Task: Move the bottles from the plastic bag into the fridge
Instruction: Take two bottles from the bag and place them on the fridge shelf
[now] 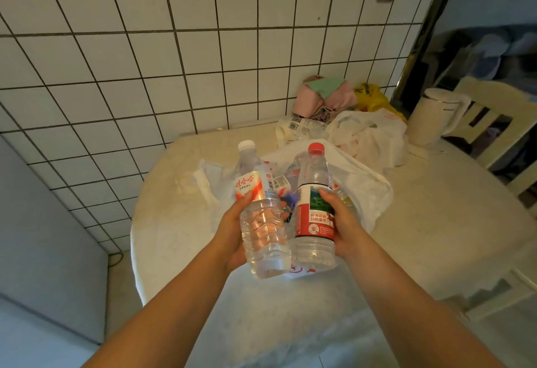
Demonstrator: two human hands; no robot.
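Left hand (232,231) wraps the lower body of a clear water bottle (261,213): white cap, white-and-red label with red characters on its upper half, ribbed clear base, tilted with cap toward 11 o'clock. Fingers curl round the far side, thumb on the label edge.

Right hand (344,222) grips a second clear bottle (313,207): red cap, wide red-and-white label with a green picture panel, nearly upright, cap leaning slightly to 12 o'clock. Thumb presses the label front, fingers closed round the back, mostly hidden.

The two bottles are held side by side, lower bodies touching or nearly so; cannot tell which. Both are lifted clear of the bench (436,222), just above the white plastic bag (369,190), which lies open behind them at 12 o'clock. More bottles (280,184) show inside the bag between the two held ones; count unclear.

Further back at 1 o'clock: a crumpled second white bag (374,132), a yellow bag (374,97), a pink and green cloth bundle (325,94) against the tiled wall (145,47). White electric kettle (433,114) at 2 o'clock, a cream chair (494,123) beside it.
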